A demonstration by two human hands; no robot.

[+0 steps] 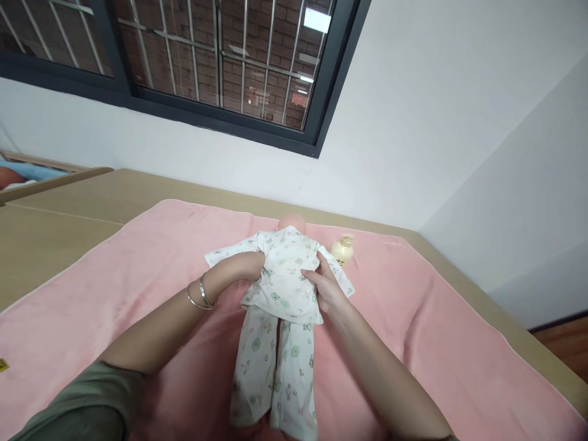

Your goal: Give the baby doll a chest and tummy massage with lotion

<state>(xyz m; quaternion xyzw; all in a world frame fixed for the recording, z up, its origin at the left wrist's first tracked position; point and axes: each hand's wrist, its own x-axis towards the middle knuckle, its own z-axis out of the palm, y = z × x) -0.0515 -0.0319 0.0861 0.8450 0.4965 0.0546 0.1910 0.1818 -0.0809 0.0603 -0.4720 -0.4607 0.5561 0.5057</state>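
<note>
A baby doll [293, 222] lies on a pink blanket with its head at the far end and its face not visible. It wears a white printed pajama top [288, 269] and matching pajama pants [257, 367]. My left hand [252, 266] is at the left side of the top, below the sleeve, its fingers hidden behind the cloth and the body. On the other side, my right hand [327, 283] grips the top, with the thumb over the front and the other fingers by the sleeve. Both sleeves stretch out sideways.
The pink blanket [184, 245] covers most of a tan padded surface [68, 202]. A cream pump bottle [342, 250] stands just beyond the right sleeve. White walls and a barred window [220, 55] rise behind. A small yellow item [3, 365] sits at the left edge.
</note>
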